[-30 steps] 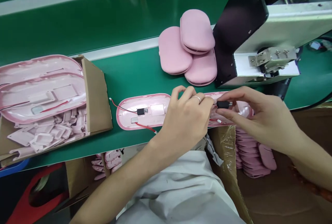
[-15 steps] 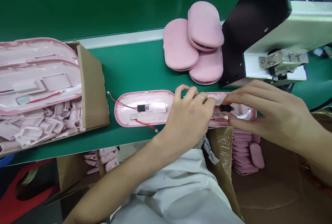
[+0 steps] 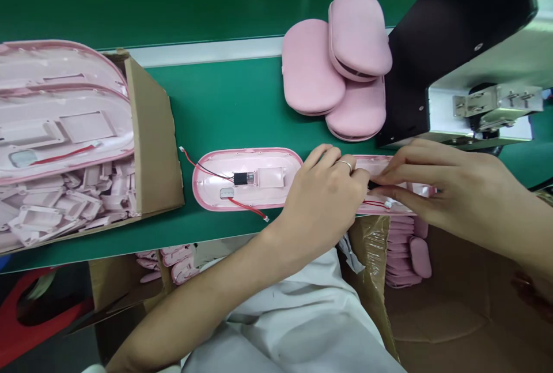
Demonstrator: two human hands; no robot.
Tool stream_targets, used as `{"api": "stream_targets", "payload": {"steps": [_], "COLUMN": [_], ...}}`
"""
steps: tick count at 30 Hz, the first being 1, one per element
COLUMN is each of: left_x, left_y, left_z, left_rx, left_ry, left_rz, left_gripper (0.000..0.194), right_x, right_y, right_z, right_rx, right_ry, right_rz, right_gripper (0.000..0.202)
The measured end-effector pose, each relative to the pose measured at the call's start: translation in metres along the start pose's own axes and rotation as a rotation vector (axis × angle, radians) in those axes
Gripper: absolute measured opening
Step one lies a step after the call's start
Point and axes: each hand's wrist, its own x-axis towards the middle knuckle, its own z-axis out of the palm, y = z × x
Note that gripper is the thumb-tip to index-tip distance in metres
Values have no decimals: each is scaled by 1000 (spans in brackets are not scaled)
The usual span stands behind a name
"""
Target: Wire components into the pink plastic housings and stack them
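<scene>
Two oval pink plastic shells lie side by side on the green table. The left pink shell [image 3: 211, 159] lies inner side up, with a small black motor [image 3: 239, 179] and loose red and black wires [image 3: 203, 168]. My left hand [image 3: 330, 200], with a ring, curls over the near end of the right pink shell [image 3: 369, 161]; its fingertips are hidden, and so is whatever they grip. Thumb and fingers of my right hand [image 3: 432, 180] pinch a small black motor [image 3: 372, 185] low over that right shell, beside my left fingers. A white connector [image 3: 387, 204] on red wires rests below it.
Three closed pink cases [image 3: 313, 67] are piled behind the shells. On the left stands a cardboard box [image 3: 158, 142] of pink parts. A black and silver machine [image 3: 415, 56] rises at right. Open cartons [image 3: 374, 263] with pink pieces sit below the table edge [image 3: 173, 240].
My right hand has moved slightly left and closed further over the black motor, covering most of it. The white connector now lies clear of my thumb. The whole view has shifted a little.
</scene>
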Motion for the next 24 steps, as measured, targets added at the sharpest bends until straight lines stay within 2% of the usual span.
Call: {"api": "stream_targets", "payload": {"steps": [4, 9, 14, 18, 21, 24], "left_x": [-1, 5, 16, 24, 30, 38], "left_y": [2, 9, 15, 18, 23, 29], "left_z": [-1, -3, -5, -11, -14, -11], "left_rx": [36, 86, 47, 43, 40, 64], "left_ry": [-12, 42, -20, -2, -22, -40], "left_rz": [-6, 10, 7, 0, 26, 63], "left_gripper": [17, 20, 14, 13, 15, 23], "right_x": [-1, -29, -59, -79, -84, -83], "right_y": [4, -1, -11, -9, -6, -4], "right_z": [4, 22, 27, 31, 38, 43], "right_rx": [105, 127, 114, 137, 176, 163], "right_ry": [-1, 196, 224, 297, 311, 340], "right_rz": [52, 141, 267, 347, 347, 329], "right_gripper": [15, 1, 34, 63, 73, 75]}}
